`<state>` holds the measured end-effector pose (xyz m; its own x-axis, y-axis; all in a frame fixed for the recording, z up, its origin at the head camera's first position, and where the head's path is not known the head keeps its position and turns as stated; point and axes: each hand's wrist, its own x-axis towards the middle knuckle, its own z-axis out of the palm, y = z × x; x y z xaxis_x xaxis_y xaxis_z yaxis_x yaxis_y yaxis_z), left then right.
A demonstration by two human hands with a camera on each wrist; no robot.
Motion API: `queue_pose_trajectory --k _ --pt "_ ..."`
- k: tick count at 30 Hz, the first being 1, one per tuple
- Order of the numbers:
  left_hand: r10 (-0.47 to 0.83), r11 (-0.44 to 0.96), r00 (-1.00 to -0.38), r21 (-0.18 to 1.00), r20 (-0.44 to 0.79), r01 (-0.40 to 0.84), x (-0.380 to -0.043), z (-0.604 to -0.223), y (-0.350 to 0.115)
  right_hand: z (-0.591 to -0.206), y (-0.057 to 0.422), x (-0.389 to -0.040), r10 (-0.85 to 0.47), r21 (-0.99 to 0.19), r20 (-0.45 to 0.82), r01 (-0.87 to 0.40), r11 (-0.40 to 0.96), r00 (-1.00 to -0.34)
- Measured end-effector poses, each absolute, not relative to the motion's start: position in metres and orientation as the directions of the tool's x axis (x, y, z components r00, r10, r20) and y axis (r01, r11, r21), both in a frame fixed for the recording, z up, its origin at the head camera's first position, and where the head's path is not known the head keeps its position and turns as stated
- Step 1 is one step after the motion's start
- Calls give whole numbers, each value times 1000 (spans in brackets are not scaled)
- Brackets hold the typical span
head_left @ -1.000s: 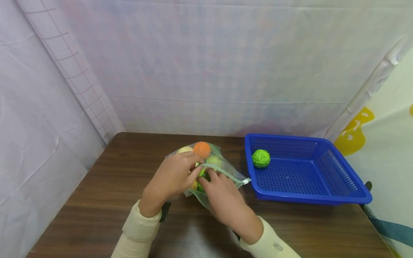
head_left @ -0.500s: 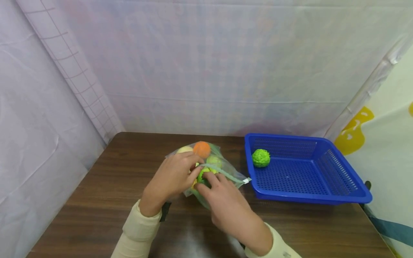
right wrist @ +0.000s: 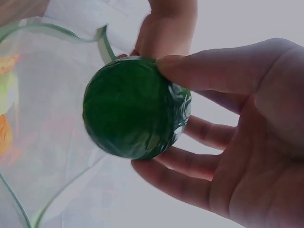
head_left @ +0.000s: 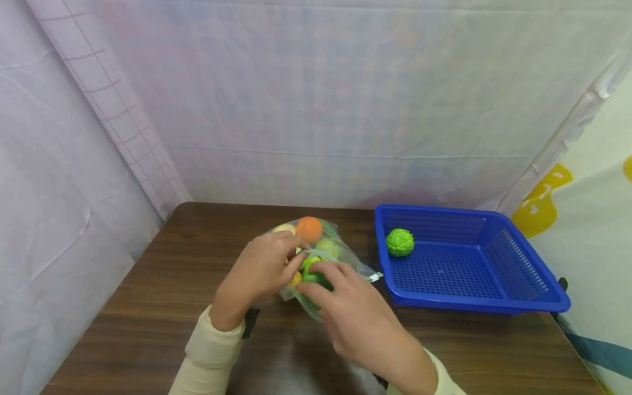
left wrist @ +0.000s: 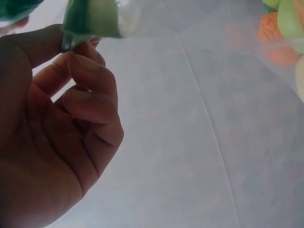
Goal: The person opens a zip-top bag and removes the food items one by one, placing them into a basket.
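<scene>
A clear zip bag (head_left: pixel 351 259) with a green rim lies at the table's middle. Several play fruits show through it, among them an orange ball (head_left: pixel 309 229) and a pale green one (head_left: pixel 328 248). My left hand (head_left: pixel 261 269) pinches the bag's rim between thumb and fingers; the left wrist view shows the green strip (left wrist: pixel 92 19) at its fingertips. My right hand (head_left: pixel 362 315) holds a glossy dark green ball (right wrist: pixel 130 111) at the bag's mouth, thumb on one side and fingers on the other. Whether the ball is fully outside the bag is unclear.
A blue plastic basket (head_left: pixel 474 303) stands to the right on the brown wooden table (head_left: pixel 163 307). Inside its left end lies a bright green leafy ball (head_left: pixel 400 242). White cloth (head_left: pixel 316 109) hangs behind the table and along the left.
My right hand has drawn back a little, toward me and to the right, from the bag's mouth. More of the green contents shows there. The left hand stays nearly still.
</scene>
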<state>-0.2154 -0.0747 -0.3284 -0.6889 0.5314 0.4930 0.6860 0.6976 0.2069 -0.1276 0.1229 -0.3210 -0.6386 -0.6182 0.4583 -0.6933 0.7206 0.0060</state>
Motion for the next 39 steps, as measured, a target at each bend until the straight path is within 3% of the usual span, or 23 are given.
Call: queue_pose_trajectory --k 10,17,26,31,39 --pt "537 687 -693 226 481 690 -217 -328 -77 -302 150 -115 -582 -90 627 -790 606 -518" --pt "532 689 -701 239 474 684 -218 -327 -78 -285 167 -116 -542 -119 661 -786 607 -519" --pt "532 685 -695 237 483 689 -219 -328 -80 -251 182 -148 -593 -29 635 -783 622 -495" --pt "532 688 -700 238 476 685 -219 -329 -80 -244 190 -177 -610 -12 577 -753 658 -542" --pt "532 685 -699 242 477 687 -219 -331 -81 -264 216 -231 -582 -53 391 -648 760 -713"
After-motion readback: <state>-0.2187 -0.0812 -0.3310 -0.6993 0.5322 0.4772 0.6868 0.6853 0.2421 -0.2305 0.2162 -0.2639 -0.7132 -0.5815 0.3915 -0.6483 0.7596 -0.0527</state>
